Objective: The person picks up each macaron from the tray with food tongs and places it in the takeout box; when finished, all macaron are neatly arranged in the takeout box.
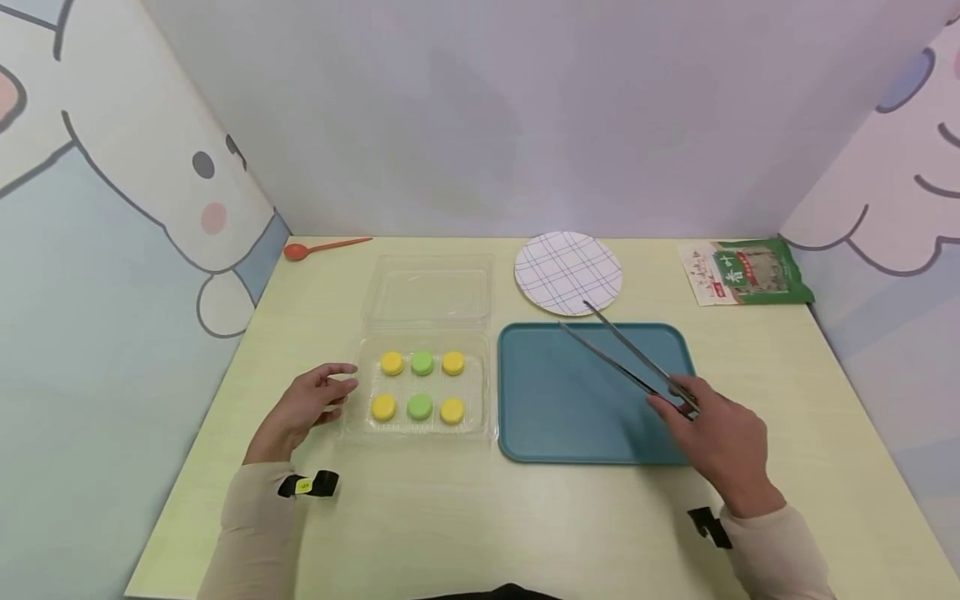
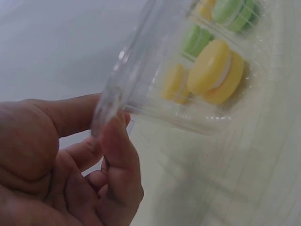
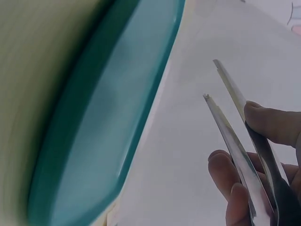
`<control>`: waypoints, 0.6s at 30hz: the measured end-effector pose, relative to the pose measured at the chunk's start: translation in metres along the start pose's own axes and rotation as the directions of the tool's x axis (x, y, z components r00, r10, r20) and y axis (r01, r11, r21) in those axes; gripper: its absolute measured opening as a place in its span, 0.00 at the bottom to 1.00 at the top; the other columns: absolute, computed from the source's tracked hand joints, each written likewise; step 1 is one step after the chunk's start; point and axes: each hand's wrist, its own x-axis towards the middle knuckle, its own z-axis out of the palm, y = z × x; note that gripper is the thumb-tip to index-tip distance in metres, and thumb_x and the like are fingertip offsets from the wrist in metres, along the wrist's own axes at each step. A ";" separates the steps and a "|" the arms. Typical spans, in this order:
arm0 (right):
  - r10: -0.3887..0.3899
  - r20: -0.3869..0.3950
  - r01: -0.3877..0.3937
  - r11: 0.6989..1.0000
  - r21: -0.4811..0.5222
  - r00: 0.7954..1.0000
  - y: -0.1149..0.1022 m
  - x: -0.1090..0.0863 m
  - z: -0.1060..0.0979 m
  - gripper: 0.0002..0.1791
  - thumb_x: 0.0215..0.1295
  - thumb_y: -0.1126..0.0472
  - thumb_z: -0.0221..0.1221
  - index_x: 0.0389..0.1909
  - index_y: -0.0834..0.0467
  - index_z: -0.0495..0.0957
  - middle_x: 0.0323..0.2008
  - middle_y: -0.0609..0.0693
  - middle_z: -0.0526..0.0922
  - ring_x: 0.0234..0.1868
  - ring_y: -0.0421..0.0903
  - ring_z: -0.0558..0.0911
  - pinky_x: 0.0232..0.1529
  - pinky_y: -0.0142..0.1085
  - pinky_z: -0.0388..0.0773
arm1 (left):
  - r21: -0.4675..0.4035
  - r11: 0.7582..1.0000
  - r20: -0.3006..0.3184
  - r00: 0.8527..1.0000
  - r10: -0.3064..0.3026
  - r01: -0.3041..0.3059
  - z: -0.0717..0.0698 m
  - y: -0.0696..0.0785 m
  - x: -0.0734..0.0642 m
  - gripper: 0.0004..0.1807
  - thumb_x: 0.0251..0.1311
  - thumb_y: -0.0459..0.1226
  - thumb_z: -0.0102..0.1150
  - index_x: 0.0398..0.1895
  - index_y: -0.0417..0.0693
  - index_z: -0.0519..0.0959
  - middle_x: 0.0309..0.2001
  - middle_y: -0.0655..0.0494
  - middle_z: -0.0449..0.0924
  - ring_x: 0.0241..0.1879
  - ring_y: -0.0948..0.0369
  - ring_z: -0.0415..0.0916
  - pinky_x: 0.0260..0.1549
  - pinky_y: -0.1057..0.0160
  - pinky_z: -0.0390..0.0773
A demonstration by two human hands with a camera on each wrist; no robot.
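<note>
My left hand (image 1: 311,404) pinches the left edge of a clear plastic clamshell box (image 1: 433,429), its thumb and fingers about the rim (image 2: 110,106) in the left wrist view. The lid (image 1: 429,287) lies folded back toward the wall. Inside sit two rows of macarons: several yellow ones (image 1: 452,411) and two green ones (image 1: 420,407). Over the right part of a blue tray (image 1: 577,417), my right hand (image 1: 720,429) holds metal tongs (image 1: 618,367). Their tips are apart, with nothing between them, and point toward the far side of the tray.
A round checked plate (image 1: 567,271) lies behind the tray. At the back left is a red spoon (image 1: 326,247), and at the back right a green and white packet (image 1: 750,272). Walls border the table at the back and both sides.
</note>
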 end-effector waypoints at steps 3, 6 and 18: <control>0.079 0.017 -0.079 0.997 -0.027 0.997 0.007 -0.001 -0.007 0.25 0.53 0.50 0.75 0.47 0.61 0.83 0.22 0.53 0.83 0.11 0.42 0.68 0.12 0.37 0.58 | 0.000 1.000 0.002 1.000 -0.005 0.005 -0.001 0.000 0.001 0.27 0.73 0.43 0.58 0.70 0.42 0.68 0.37 0.53 0.71 0.31 0.61 0.72 0.31 0.66 0.78; 0.191 0.069 -0.187 0.980 -0.061 0.979 0.014 -0.004 -0.013 0.24 0.55 0.52 0.74 0.48 0.62 0.82 0.21 0.52 0.82 0.12 0.42 0.69 0.13 0.39 0.60 | -0.004 1.000 0.005 1.000 -0.008 0.008 -0.001 -0.001 0.001 0.27 0.73 0.43 0.58 0.70 0.42 0.68 0.37 0.53 0.72 0.31 0.61 0.72 0.31 0.65 0.78; 0.602 0.332 -0.558 0.798 -0.229 0.726 0.052 -0.003 -0.039 0.34 0.75 0.39 0.51 0.60 0.68 0.70 0.41 0.69 0.81 0.28 0.66 0.79 0.21 0.51 0.70 | 0.011 1.000 0.006 1.000 0.018 -0.019 -0.001 -0.001 0.001 0.27 0.73 0.43 0.58 0.69 0.41 0.68 0.35 0.55 0.71 0.31 0.62 0.71 0.31 0.65 0.77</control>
